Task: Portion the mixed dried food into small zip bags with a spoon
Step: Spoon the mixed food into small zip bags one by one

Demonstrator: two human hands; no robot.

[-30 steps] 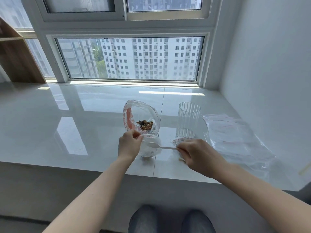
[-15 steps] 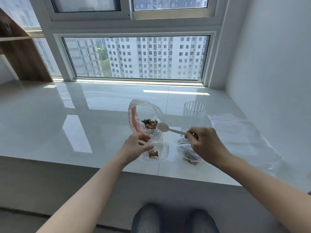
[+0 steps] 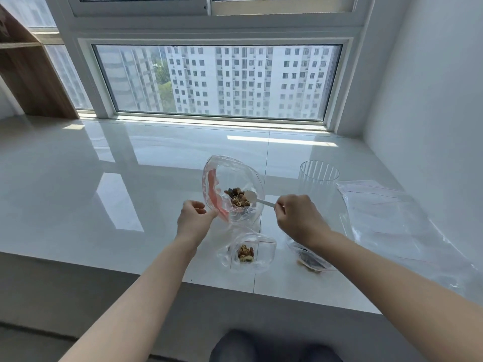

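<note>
Right hand grips the spoon, bowl in the big bag; left hand pinches that bag's rim

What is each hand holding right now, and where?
Right hand grips the white spoon by its handle end. Left hand pinches the big bag at its rim.
</note>
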